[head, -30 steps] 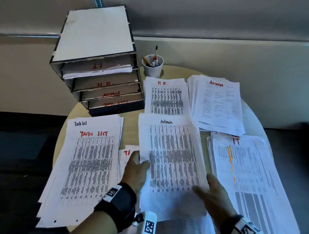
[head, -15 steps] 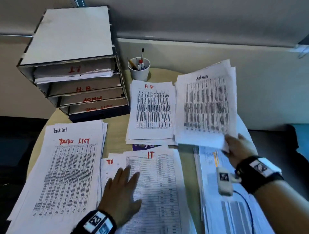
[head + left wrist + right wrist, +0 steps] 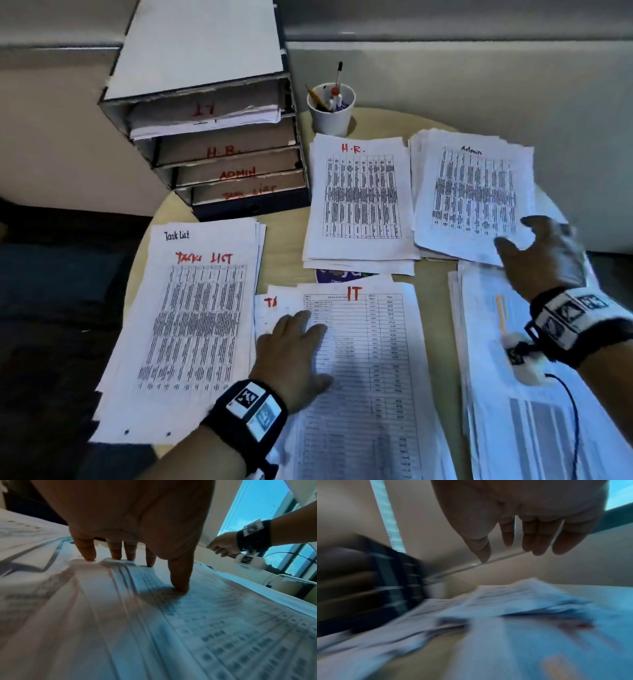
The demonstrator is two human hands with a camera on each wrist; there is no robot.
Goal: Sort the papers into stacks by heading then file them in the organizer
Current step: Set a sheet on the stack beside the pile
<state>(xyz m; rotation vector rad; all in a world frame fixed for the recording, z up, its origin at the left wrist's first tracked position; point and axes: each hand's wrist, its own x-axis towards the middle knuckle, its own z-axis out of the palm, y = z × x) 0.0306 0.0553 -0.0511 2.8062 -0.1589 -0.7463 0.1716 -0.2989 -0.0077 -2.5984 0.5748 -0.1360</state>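
Sorted stacks lie on the round table: Task List (image 3: 191, 318) at left, H.R. (image 3: 359, 198) at back centre, Admin (image 3: 472, 192) at back right, and an IT stack (image 3: 534, 394) at right. The unsorted pile (image 3: 363, 370) in front shows an IT sheet on top. My left hand (image 3: 294, 349) rests flat on that sheet with straight fingers (image 3: 178, 574) pressing it. My right hand (image 3: 537, 253) hovers with loose fingers (image 3: 537, 539) over the near edge of the Admin stack, holding nothing. The organizer (image 3: 212, 113) stands at back left, with labelled trays IT, H.R., Admin and Task List.
A white cup (image 3: 330, 109) with pens stands behind the H.R. stack, right of the organizer. A purple sticker (image 3: 339, 275) shows on bare table (image 3: 284, 240) between the stacks. The table's edge curves just beyond the Admin stack; a wall runs behind.
My right hand carried the Admin sheet from the front pile to the Admin stack and let it go. The IT sheet beneath is now uncovered. My left hand stayed on the pile.
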